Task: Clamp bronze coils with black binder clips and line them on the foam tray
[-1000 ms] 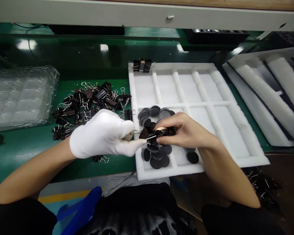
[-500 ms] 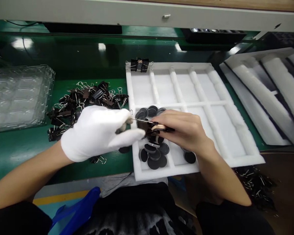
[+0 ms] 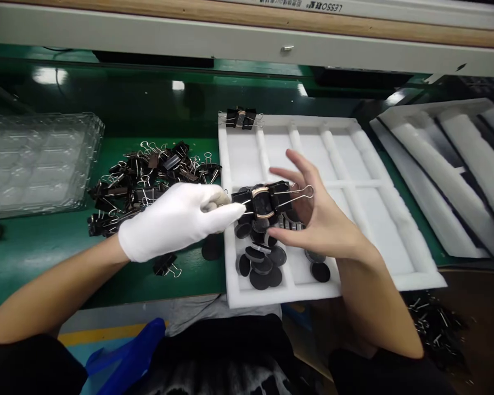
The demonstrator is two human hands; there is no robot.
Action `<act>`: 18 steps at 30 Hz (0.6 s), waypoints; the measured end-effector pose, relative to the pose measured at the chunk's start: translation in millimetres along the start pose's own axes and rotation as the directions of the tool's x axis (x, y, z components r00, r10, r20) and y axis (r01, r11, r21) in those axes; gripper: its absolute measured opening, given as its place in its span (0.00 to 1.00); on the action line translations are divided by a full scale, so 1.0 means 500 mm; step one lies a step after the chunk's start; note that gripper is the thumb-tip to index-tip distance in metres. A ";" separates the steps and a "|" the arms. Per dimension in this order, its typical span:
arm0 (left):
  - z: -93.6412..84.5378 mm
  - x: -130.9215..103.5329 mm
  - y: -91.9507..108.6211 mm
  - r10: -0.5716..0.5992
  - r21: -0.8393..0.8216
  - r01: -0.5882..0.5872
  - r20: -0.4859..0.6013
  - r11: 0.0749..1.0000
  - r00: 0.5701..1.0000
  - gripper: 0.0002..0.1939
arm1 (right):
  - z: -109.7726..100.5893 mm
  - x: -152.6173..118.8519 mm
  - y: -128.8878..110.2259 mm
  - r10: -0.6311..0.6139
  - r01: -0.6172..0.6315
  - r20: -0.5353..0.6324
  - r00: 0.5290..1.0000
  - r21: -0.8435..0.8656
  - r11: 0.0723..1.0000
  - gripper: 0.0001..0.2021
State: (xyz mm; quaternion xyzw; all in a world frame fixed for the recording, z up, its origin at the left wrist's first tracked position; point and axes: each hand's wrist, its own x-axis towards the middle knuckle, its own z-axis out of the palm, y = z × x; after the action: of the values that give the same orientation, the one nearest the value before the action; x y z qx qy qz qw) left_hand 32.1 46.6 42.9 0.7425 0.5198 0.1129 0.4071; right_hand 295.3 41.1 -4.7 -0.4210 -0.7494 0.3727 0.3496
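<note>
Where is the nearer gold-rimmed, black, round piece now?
The round piece is near the head view's centre, between two black metal binder clips, right of the white-gloved left hand.

My gloved left hand (image 3: 177,218) is holding a binder clip (image 3: 242,198) at a black piece (image 3: 263,204)'s 9 o'clock; a second clip (image 3: 280,194) is gripping its 3 o'clock. My bare right hand (image 3: 325,225) is curving, wide apart, around that clip's wire handle (image 3: 309,191). Discs (image 3: 259,278) are lying in the foam tray (image 3: 284,295) at 6 o'clock; loose clips (image 3: 170,162) are lying heaped on the desk (image 3: 69,263) toward 9.
</note>
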 end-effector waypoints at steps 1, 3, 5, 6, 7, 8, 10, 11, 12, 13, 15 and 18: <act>0.000 -0.001 -0.001 0.010 0.035 -0.009 -0.034 0.999 0.999 0.22 | 0.000 0.001 -0.001 0.092 -0.104 0.078 0.993 0.154 0.983 0.54; 0.002 -0.001 -0.005 0.035 0.077 -0.029 -0.074 0.997 0.997 0.22 | 0.007 0.005 -0.003 0.221 -0.252 0.125 0.967 0.358 0.899 0.49; 0.006 0.000 -0.009 0.058 0.088 -0.050 -0.091 0.995 0.994 0.21 | 0.020 0.009 -0.003 0.304 -0.298 0.055 0.951 0.429 0.853 0.38; 0.008 0.001 -0.011 0.070 0.083 -0.062 -0.095 0.995 0.993 0.20 | 0.027 0.010 -0.003 0.323 -0.295 0.009 0.946 0.431 0.853 0.34; 0.009 0.001 -0.012 0.082 0.071 -0.075 -0.096 0.995 0.992 0.19 | 0.034 0.010 -0.002 0.331 -0.286 -0.034 0.943 0.424 0.859 0.31; 0.010 0.001 -0.013 0.094 0.054 -0.089 -0.093 0.995 0.991 0.18 | 0.040 0.010 -0.001 0.333 -0.277 -0.068 0.941 0.413 0.868 0.29; 0.011 0.002 -0.015 0.121 0.019 -0.120 -0.080 0.993 0.989 0.18 | 0.047 0.008 0.002 0.330 -0.259 -0.124 0.936 0.395 0.882 0.28; 0.011 0.002 -0.015 0.136 0.006 -0.136 -0.071 0.991 0.988 0.18 | 0.050 0.006 0.003 0.331 -0.255 -0.142 0.933 0.388 0.886 0.27; 0.011 0.002 -0.016 0.150 0.000 -0.150 -0.063 0.989 0.987 0.19 | 0.052 0.005 0.005 0.334 -0.255 -0.154 0.930 0.381 0.888 0.27; 0.011 0.003 -0.017 0.160 -0.001 -0.161 -0.054 0.987 0.986 0.19 | 0.053 0.004 0.006 0.336 -0.256 -0.165 0.927 0.375 0.891 0.27; 0.010 0.003 -0.019 0.176 0.006 -0.176 -0.039 0.984 0.984 0.19 | 0.056 0.002 0.006 0.335 -0.255 -0.179 0.925 0.362 0.897 0.27; 0.009 0.003 -0.023 0.187 0.026 -0.186 -0.036 0.982 0.982 0.20 | 0.061 0.003 0.004 0.328 -0.244 -0.191 0.925 0.363 0.899 0.25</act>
State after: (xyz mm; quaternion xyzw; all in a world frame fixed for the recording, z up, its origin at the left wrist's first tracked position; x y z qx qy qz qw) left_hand 27.5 47.3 31.5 0.7901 0.4569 0.1591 0.3764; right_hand 270.0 35.1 -20.7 -0.5054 -0.5556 0.4859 0.4469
